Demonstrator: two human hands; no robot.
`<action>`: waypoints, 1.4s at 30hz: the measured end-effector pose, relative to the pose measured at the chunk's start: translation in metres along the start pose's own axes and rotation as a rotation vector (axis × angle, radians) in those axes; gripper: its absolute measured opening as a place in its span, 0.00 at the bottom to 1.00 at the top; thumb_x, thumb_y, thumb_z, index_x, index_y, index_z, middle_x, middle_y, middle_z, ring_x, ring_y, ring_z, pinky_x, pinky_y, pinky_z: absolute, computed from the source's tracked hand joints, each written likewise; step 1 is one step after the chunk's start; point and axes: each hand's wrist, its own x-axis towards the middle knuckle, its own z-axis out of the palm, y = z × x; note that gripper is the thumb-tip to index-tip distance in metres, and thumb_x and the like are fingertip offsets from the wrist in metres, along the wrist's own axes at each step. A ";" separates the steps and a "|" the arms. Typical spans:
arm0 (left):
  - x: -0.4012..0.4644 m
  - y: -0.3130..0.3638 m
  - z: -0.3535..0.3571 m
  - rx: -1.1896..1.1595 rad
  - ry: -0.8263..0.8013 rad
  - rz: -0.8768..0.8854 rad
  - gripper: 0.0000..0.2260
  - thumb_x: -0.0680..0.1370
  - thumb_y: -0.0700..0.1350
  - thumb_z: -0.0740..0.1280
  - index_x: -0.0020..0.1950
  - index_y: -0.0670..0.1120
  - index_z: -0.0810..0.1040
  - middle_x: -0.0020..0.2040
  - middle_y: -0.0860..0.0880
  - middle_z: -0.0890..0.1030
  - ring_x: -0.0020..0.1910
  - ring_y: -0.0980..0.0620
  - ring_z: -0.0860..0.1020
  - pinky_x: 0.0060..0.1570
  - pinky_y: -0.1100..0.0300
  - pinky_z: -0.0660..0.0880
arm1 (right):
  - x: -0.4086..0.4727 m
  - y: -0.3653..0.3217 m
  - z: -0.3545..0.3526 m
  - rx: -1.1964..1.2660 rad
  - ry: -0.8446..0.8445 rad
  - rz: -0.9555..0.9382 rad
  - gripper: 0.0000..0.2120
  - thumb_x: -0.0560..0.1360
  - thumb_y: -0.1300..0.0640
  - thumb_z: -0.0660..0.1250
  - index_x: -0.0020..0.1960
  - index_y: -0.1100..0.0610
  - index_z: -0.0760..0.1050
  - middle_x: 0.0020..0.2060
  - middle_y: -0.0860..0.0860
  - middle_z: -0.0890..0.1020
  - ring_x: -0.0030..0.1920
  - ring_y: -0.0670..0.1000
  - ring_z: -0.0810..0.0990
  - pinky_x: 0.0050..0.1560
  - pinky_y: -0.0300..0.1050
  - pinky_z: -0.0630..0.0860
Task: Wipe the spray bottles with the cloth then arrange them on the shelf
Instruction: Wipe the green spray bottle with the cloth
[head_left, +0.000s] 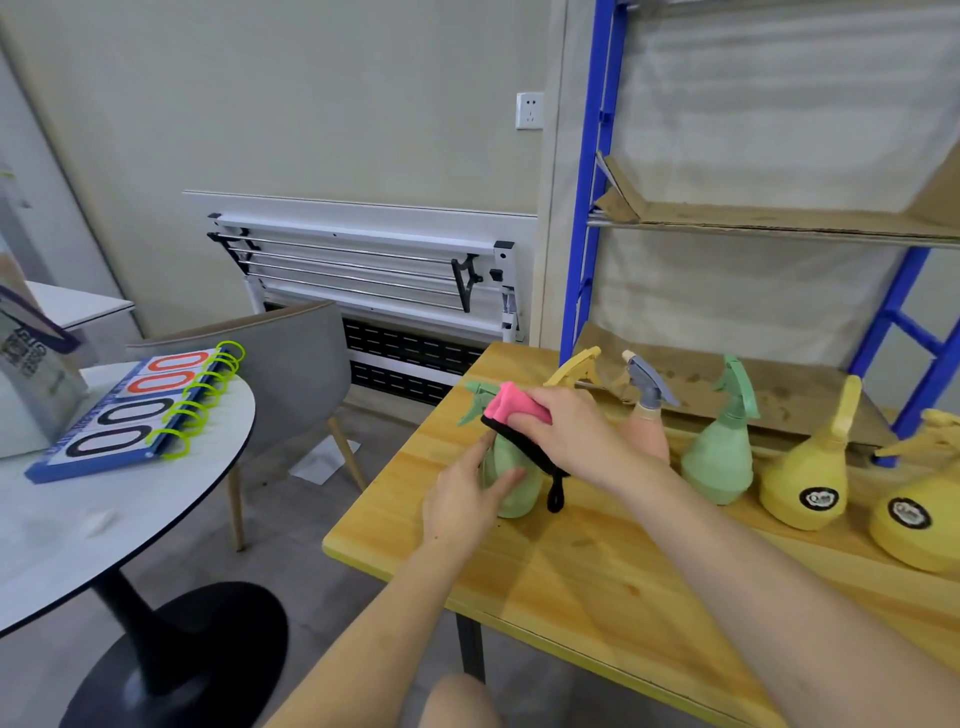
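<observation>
A green spray bottle (506, 480) is stood upright near the left end of the wooden worktop (597, 577). Its body is steadied by the left hand (460, 501), fingers (506, 480) straight against it. A pink cloth (511, 408) is clamped in the curled right hand (569, 434) over the bottle's neck. The bottle is probably light, smooth plastic, best held round the belly; whether it holds liquid cannot be told.
</observation>
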 end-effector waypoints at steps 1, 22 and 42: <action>-0.001 0.002 0.000 0.001 0.001 0.004 0.30 0.78 0.65 0.67 0.78 0.60 0.67 0.68 0.55 0.80 0.67 0.51 0.77 0.60 0.46 0.78 | 0.003 -0.003 -0.001 0.003 -0.002 0.001 0.14 0.81 0.51 0.71 0.37 0.49 0.76 0.33 0.48 0.77 0.36 0.47 0.74 0.35 0.41 0.65; -0.006 0.004 0.005 -0.060 0.008 -0.023 0.29 0.79 0.64 0.66 0.79 0.63 0.64 0.69 0.57 0.78 0.68 0.51 0.76 0.59 0.47 0.78 | 0.017 -0.025 0.003 -0.069 -0.007 -0.003 0.13 0.80 0.48 0.71 0.39 0.49 0.74 0.35 0.46 0.77 0.39 0.50 0.75 0.36 0.44 0.65; -0.007 0.000 0.007 -0.048 0.001 0.018 0.28 0.80 0.63 0.65 0.80 0.63 0.63 0.69 0.62 0.75 0.70 0.55 0.73 0.64 0.46 0.76 | 0.017 -0.025 0.004 -0.151 0.013 -0.011 0.16 0.79 0.45 0.70 0.36 0.44 0.69 0.35 0.43 0.75 0.42 0.52 0.76 0.39 0.50 0.68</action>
